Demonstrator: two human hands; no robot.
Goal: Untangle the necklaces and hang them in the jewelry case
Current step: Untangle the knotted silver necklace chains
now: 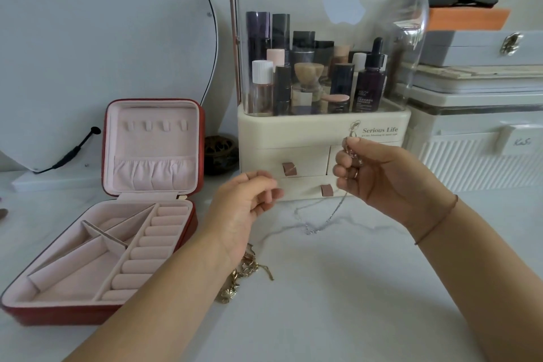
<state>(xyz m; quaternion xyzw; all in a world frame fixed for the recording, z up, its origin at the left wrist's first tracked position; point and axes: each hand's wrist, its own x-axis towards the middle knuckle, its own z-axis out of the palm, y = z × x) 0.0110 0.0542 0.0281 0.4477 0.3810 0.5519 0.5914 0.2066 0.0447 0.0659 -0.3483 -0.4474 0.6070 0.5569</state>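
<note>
Right hand [382,173] pinches the silver chain [329,219], tail trailing on the table [382,288]; left hand [246,200] curls loosely, grip unclear. Best lift slowly, tease loops apart, then onto 1 of 4 case hooks [155,125]

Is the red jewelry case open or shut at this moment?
Open: the jewelry case has its lid standing upright, four hooks bare, and the pink tray below exposed.

Right hand [379,176], raised before a cream cosmetics organiser [323,126], pinches a thin silver chain necklace [330,217] that hangs down to the white marble tabletop [382,288]. Left hand [246,203], fingers curled, is above tangled gold necklaces [241,273]. An open red jewelry case with pink lining [58,314] lies at the left.
</note>
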